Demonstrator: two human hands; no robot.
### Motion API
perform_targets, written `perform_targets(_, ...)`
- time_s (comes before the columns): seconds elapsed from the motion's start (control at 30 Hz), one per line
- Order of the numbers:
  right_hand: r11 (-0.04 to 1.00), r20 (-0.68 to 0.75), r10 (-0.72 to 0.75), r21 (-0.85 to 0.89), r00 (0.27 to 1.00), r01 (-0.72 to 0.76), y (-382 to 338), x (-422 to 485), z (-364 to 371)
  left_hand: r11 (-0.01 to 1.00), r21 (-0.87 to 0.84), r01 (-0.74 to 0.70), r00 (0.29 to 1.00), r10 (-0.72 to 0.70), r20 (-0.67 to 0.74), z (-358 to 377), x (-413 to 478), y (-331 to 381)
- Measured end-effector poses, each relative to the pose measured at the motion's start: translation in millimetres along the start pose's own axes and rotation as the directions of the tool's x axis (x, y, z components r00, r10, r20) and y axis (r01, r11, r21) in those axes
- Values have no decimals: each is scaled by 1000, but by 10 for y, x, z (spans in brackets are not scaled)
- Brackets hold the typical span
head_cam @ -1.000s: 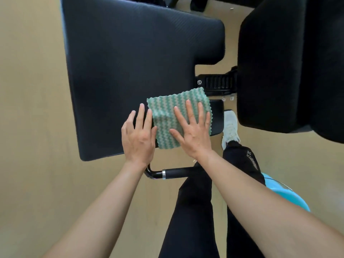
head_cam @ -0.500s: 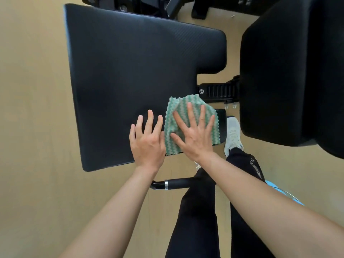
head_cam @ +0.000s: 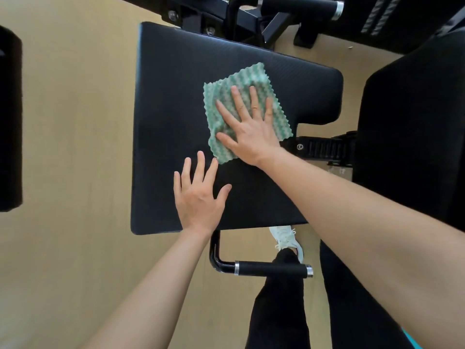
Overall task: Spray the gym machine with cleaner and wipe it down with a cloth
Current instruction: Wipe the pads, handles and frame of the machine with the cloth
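on pad [head_cam: 176,102]: right grip [head_cam: 247,128] flat, pressing cloth [head_cam: 226,91]; left grip [head_cam: 198,195] flat, empty.

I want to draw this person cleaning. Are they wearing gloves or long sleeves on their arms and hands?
No gloves and no sleeves in view: the left hand and right hand are bare, and so are both forearms. No watch or bracelet shows. They wear black trousers and a white shoe.

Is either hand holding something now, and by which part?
Nothing is gripped. The right hand presses flat on the middle of the green cloth; the left hand rests flat on the black pad.
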State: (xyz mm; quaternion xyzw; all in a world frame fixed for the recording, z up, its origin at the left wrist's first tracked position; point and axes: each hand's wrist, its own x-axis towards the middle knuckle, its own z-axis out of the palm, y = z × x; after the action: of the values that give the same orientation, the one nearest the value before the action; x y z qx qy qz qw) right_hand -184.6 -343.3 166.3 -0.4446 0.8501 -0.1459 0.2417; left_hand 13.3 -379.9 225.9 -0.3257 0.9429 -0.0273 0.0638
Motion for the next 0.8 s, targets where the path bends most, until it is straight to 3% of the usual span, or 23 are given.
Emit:
perform_targets(0.1,989,-28,-142,-31,989,141,-35,-453,290,1000,-10,6,1000,-6,-2,-29,9,4)
perform_targets(0.2,990,-40,-138,-22,990,137,180,-889,467,1000,-14,16,1000,-16,5,-54,12,20)
perform_targets(0.27,998,-19,-55,-3,998,55,345,-973,455,1000,-16,25,1000,-24,5,-55,10,39)
perform_targets(0.4,950,-36,264,181,964,-253,456,-463,126,999,-26,45,999,-45,6,-52,6,60)
perform_targets(0.47,949,-36,287,148,957,-279,423,-85,-66,998,-38,47,999,-47,0,-51,16,64)
perform_targets(0.6,984,14,161,70,987,-162,259,447,-350,996,-61,61,998,-60,13,-46,19,70)
perform_targets(0.8,966,51,-245,-68,968,248,-61,664,-397,997,-49,61,998,-61,5,-103,68,42)
